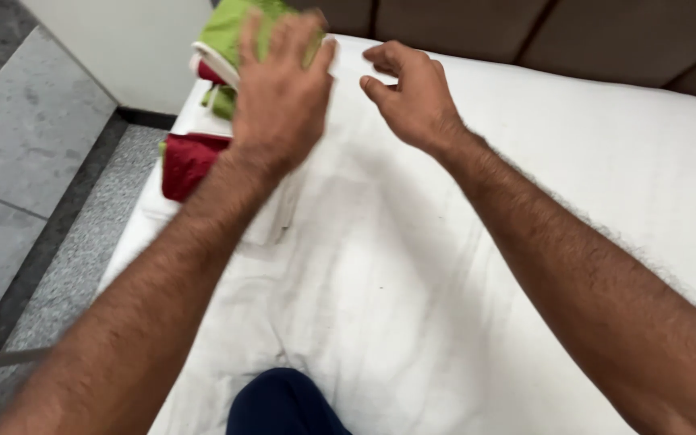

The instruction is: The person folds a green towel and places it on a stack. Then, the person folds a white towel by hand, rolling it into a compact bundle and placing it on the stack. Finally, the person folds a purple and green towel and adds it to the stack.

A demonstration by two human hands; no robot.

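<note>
On the bed: a white sheet (412,266) covers the mattress, creased and rumpled toward the near edge.
Left hand: the left hand (279,89) is spread wide, fingers splayed, palm down over the pile of folded cloths; whether it presses on the pile or hovers just above cannot be told, and it grips nothing.
Right hand: the right hand (412,93) is loosely open, fingers half curled with the thumb apart, just beside the pile on its right, above the white sheet; it holds nothing.
Pile of cloths: the pile of folded cloths (223,68) lies at the far left corner of the bed, near the mattress edge.
Green cloth: a green cloth (227,28) is on top of the pile, partly hidden by the left hand.
Red cloth: a dark red cloth (187,161) lies at the near end of the pile, by the left forearm, touching the bed edge.
Headboard: a brown padded headboard (573,32) runs along the far side of the bed.
Floor: a grey stone floor (18,153) lies to the left of the bed.
Near edge: a dark blue clothed knee (279,403) shows at the bottom.
</note>
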